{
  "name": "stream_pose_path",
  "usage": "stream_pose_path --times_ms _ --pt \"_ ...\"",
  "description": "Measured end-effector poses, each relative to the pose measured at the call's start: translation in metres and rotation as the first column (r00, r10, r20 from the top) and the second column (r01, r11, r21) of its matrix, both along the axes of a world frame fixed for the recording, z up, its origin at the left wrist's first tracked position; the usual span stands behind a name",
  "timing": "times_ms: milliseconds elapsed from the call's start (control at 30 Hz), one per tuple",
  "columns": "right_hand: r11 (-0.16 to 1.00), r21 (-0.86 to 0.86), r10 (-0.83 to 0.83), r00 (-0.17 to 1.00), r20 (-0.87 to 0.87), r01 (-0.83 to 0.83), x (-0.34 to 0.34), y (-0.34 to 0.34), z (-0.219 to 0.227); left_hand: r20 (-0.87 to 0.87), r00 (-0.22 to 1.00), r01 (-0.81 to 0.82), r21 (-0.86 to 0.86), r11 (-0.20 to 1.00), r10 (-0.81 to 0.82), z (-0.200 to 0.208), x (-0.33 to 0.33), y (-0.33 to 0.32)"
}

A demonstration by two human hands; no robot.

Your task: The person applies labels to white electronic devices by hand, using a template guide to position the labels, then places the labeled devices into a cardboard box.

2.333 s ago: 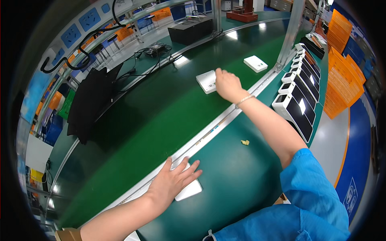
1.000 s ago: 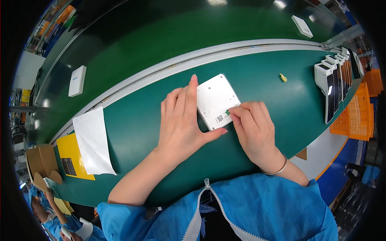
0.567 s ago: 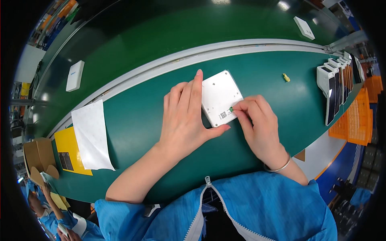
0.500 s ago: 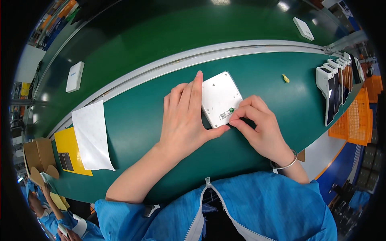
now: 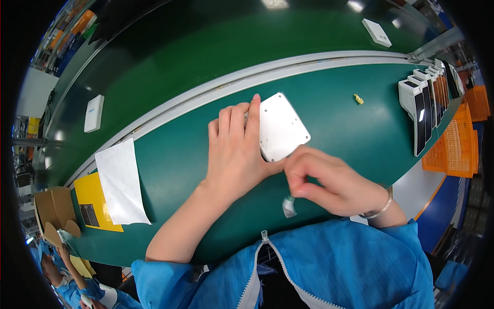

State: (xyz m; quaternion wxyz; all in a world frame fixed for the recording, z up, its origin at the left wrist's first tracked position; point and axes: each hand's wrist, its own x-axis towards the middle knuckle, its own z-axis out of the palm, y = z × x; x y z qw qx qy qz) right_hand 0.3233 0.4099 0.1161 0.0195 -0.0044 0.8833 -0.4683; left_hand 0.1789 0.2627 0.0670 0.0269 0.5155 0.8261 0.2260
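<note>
A white, flat, rounded square panel (image 5: 282,126) with small screw holes lies on the green table (image 5: 190,129) in front of me. My left hand (image 5: 234,141) grips its left side, long fingers along the edge and thumb at the near corner. Just off the panel's near corner is my right hand (image 5: 329,183), fingers pinched and slightly blurred. From the pinch hangs a small piece of clear film (image 5: 289,207) with a greyish print.
A white sheet (image 5: 122,183) overlaps a yellow board (image 5: 92,198) at left. Several white devices with dark panels (image 5: 419,110) stand at right, beside orange baskets (image 5: 453,147). A yellow scrap (image 5: 358,99) lies farther back. A co-worker (image 5: 77,278) sits at lower left.
My right hand has pulled down from the panel's near corner with the film. The printed code and green dot no longer show on the panel. My left hand keeps its hold.
</note>
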Motion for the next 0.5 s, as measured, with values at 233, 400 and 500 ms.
stream_pose_path --times_ms 233,400,500 --pt "0.954 -0.28 -0.172 0.961 -0.216 0.107 0.009 0.049 0.011 0.658 0.695 0.183 0.227 0.957 -0.289 0.002 -0.028 -0.039" --pt "0.968 -0.169 0.125 0.938 -0.322 -0.187 -0.017 0.044 0.011 0.803 0.496 0.165 0.286 0.944 -0.33 0.01 -0.021 -0.051" --pt "0.968 -0.152 0.138 0.93 -0.339 -0.199 -0.023 0.044 0.009 0.84 0.437 0.166 0.277 0.946 -0.322 0.01 -0.02 -0.05"
